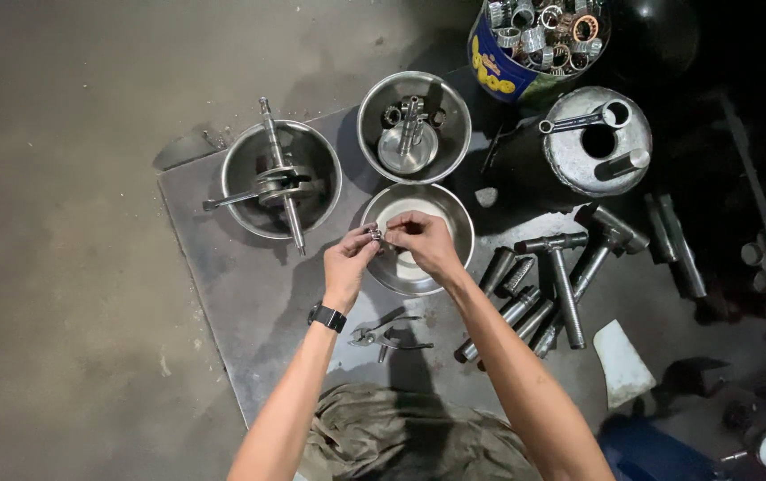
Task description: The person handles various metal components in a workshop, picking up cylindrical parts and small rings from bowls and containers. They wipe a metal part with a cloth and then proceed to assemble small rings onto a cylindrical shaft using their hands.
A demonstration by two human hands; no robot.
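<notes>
over steel bowl (454, 218), both hands' (347, 260) grip pinches small bearing (374, 233)

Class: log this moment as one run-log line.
left hand: pinching small metal part | right hand: fingertips on same part | location: above nearest steel bowl | pliers: lying untouched on metal sheet

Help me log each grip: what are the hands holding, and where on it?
A small metal part, pinched at its ends between the fingertips of the left hand and the right hand.
</notes>
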